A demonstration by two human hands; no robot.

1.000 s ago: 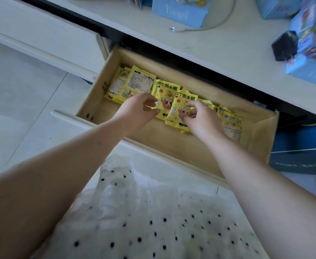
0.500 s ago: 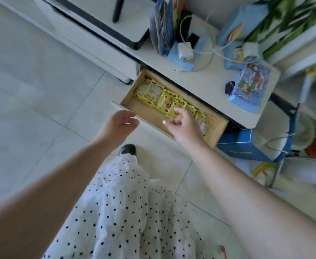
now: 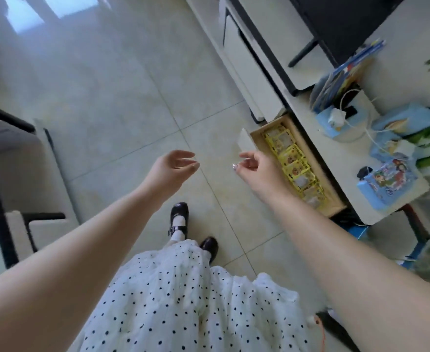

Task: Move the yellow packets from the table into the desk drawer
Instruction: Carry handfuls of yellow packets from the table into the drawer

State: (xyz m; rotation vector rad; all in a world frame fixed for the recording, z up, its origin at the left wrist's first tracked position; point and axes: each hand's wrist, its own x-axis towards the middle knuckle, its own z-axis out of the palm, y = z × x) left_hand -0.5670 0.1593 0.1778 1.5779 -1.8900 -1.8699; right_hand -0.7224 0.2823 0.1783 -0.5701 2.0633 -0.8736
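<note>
drawer [image 3: 258, 138]: pulled out from the desk [image 3: 346, 158], wooden inside, white front panel facing you. This is your reference.
yellow packets [image 3: 294, 161]: lying in a row inside the drawer, running along its length, overlapping each other. Print on them is too blurred to read.
left hand [image 3: 169, 167]: yours, over the floor tiles, well apart from the drawer on its front side. Fingers loosely curved, thumb and fingertips apart, holding nothing.
right hand [image 3: 256, 166]: yours, just in front of the drawer's front panel, overlapping its near edge in view. Fingers loosely curled toward the thumb, nothing between them. Can't tell if it touches the panel.
desk top: behind the drawer; blue boxes [image 3: 386, 182], a white charger [image 3: 336, 116] with cable, a small black item [image 3: 364, 171].
floor side: your polka-dot skirt [image 3: 183, 301] and black shoes [image 3: 179, 214], below the drawer front in view.
</note>
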